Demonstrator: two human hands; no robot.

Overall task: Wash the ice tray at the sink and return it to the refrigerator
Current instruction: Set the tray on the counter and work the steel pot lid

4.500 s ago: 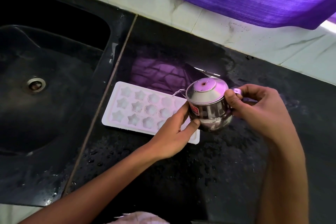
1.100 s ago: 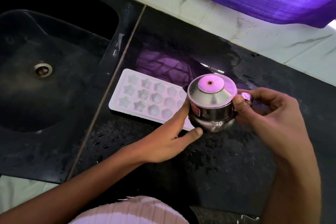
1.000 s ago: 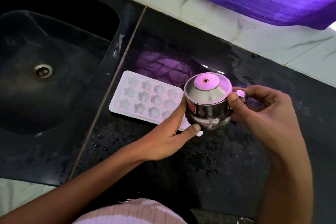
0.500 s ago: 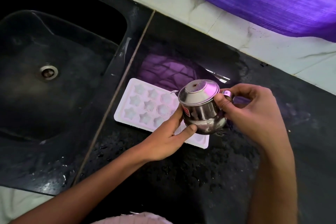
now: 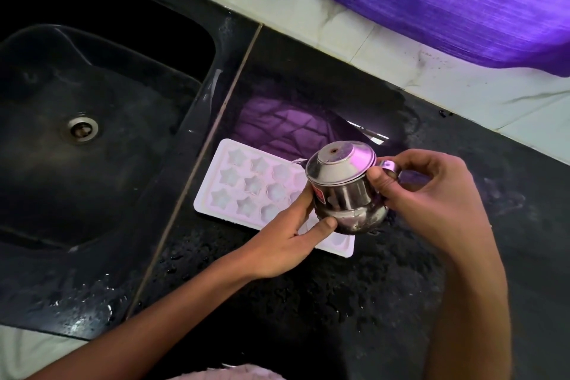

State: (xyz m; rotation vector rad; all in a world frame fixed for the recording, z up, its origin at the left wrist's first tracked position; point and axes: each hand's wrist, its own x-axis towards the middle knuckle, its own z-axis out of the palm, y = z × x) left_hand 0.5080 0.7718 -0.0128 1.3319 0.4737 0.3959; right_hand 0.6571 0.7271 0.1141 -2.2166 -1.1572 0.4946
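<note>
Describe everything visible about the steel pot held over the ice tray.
The steel pot is small, shiny and round-bellied, with a domed lid, a red sticker and a thin spout tilted toward the white ice tray. The left hand cups its base; the right hand grips its handle. It hangs above the tray's right part.

At your ten o'clock lies a black sink point(image 5: 101, 200) with a round metal drain point(image 5: 82, 128) in its floor. The wet black counter point(image 5: 354, 293) fills the middle. A purple cloth point(image 5: 447, 0) hangs at one o'clock over pale marble tiles point(image 5: 410, 68), mirrored faintly on the counter.
</note>
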